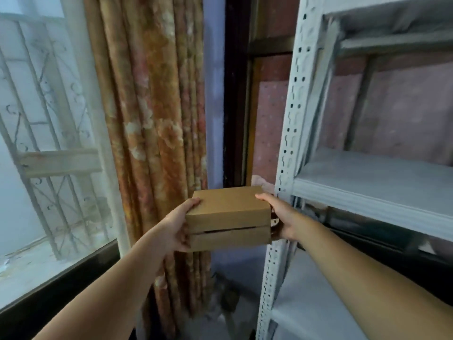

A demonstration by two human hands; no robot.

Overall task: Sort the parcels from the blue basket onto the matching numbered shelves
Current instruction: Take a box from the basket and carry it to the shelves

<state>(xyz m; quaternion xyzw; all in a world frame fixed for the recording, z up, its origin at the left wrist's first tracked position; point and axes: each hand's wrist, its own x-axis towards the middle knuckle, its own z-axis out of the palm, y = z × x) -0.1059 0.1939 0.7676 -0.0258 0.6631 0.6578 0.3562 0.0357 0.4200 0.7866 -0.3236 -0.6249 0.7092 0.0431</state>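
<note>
Holding a plain brown cardboard parcel box (229, 218) between both hands, we carry it at chest height, clear of every surface, with its long axis running left to right across our view and a dark slit along its near face. Our left hand (177, 228) clasps the left end, thumb on the top face and palm against the side; our right hand (282, 220) clasps the right end in the same way, thumb laid along the top edge, its fingers largely hidden behind the box. The decisive relation is lateral: the white perforated-steel shelving unit (289, 143) stands to our right, its front upright just beside the right hand, and the pale grey shelf board (367, 182) lies right of and slightly above the box. We judge that the right hand, being nearer, would lead the box rightward past the upright and onto a shelf. No shelf number or parcel label is legible here, and the blue basket is out of view. A floral orange curtain (152, 106) hangs behind the box, and a barred window (44, 119) lies to the left.
</note>
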